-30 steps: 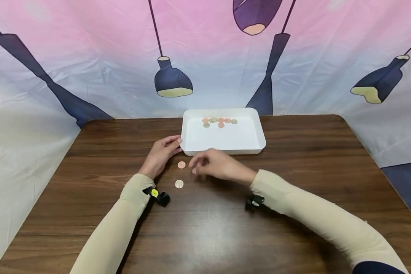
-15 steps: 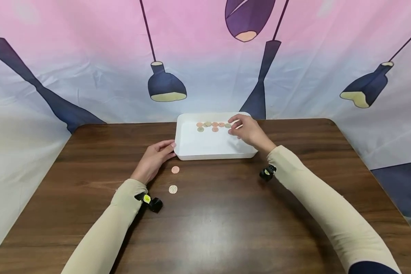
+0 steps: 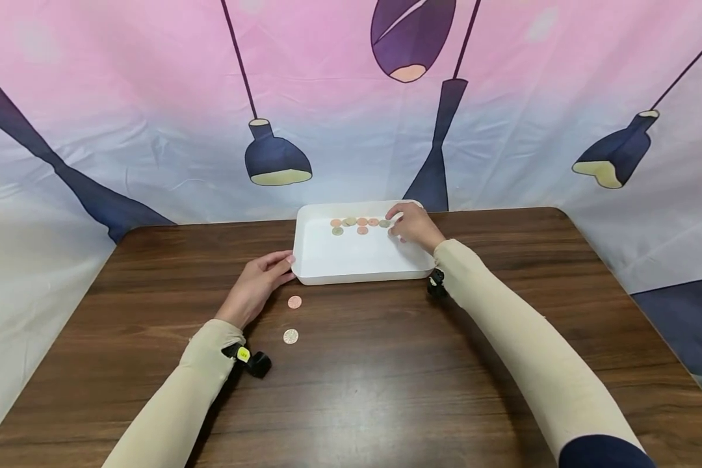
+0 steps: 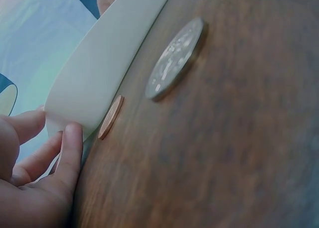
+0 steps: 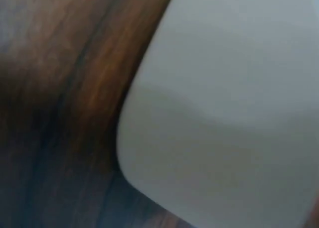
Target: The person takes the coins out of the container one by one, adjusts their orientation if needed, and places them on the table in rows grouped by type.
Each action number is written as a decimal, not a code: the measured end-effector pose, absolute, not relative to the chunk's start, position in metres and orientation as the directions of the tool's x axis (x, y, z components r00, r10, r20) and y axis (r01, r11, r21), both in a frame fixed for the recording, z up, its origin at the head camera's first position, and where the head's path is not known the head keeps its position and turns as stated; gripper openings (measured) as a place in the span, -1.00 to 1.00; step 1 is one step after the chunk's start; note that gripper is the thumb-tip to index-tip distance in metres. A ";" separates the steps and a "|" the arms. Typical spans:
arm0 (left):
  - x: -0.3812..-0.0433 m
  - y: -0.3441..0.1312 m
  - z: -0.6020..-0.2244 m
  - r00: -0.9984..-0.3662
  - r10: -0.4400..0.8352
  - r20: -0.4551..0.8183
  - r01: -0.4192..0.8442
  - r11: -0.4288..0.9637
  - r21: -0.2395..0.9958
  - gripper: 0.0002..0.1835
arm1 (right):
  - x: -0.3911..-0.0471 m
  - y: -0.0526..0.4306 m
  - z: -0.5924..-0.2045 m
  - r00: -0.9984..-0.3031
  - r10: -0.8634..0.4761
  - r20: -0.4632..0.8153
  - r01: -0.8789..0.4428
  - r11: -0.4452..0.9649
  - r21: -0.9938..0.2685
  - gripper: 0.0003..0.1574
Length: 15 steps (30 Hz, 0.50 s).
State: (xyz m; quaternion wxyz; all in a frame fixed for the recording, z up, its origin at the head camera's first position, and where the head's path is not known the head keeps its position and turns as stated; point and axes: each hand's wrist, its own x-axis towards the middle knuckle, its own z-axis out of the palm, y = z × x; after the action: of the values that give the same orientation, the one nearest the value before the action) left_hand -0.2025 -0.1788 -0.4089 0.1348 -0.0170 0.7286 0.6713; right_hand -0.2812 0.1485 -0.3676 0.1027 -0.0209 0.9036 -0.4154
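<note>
A shallow white tray sits near the table's back edge. Several copper and silver-coloured coins lie in it, in a row with a few just below. My left hand holds the tray's front left corner, thumb and fingers against its wall. My right hand reaches into the tray's right side, fingertips low beside the row's right end, apparently pinching a small coin that they mostly cover. On the table by my left hand lie a copper coin and a silver-coloured coin.
The dark wooden table extends toward me and to both sides. Behind it hangs a cloth backdrop printed with lamps. The right wrist view holds only the blurred tray corner and tabletop.
My right hand has moved from beside the loose coins to the tray's right side and lowered there. My left hand stays at the tray corner. The head view has shifted slightly.
</note>
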 end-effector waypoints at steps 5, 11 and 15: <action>-0.202 -0.180 -0.411 -0.967 0.150 -0.206 -0.195 0.086 0.977 -0.45 | -0.287 0.143 -0.377 -0.984 -0.121 -0.129 0.007 0.702 -0.712 -0.57; -0.203 -0.178 -0.412 -0.966 0.155 -0.205 -0.195 0.075 0.978 -0.45 | -0.288 0.143 -0.383 -0.989 -0.124 -0.081 -0.041 0.754 -0.656 -0.62; -0.204 -0.179 -0.413 -0.966 0.149 -0.209 -0.200 0.077 0.977 -0.46 | -0.290 0.141 -0.384 -0.988 -0.138 -0.067 -0.061 0.754 -0.654 -0.78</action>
State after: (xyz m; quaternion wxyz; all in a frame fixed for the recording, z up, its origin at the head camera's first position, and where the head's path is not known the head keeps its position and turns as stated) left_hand -0.2041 -0.1794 -0.4126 0.1285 -0.0173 0.7223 0.6793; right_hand -0.2897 0.1414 -0.3844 0.0557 -0.0533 0.9347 -0.3469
